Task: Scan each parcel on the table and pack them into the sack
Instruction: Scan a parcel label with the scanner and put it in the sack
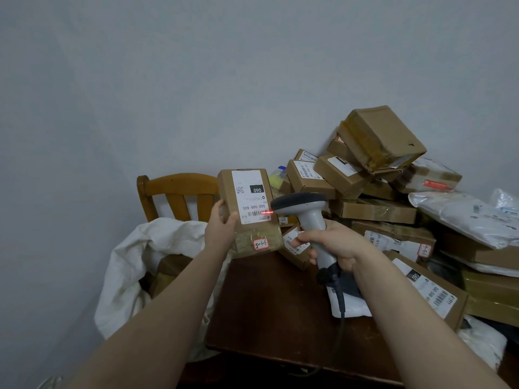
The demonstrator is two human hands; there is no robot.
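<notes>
Left hand (222, 228): grips the parcel (247, 220) by its 9 o'clock edge, thumb on the face, holding it upright over the table's (266, 304) 11 o'clock corner.
Right hand (331, 242): wrapped round the scanner (303, 214) handle, forefinger at the trigger.
Label (247, 192): faces the scanner; the red line (266, 212) touches only the barcode's 3 o'clock end (as far as I can read it).
Aim: I would swing the beam toward 9 o'clock until it crosses every bar, with the parcel held steady.
Sack (146, 256): open at 8 o'clock of the parcel.
Pile (373, 175): more boxes and bags at 3 o'clock.
</notes>
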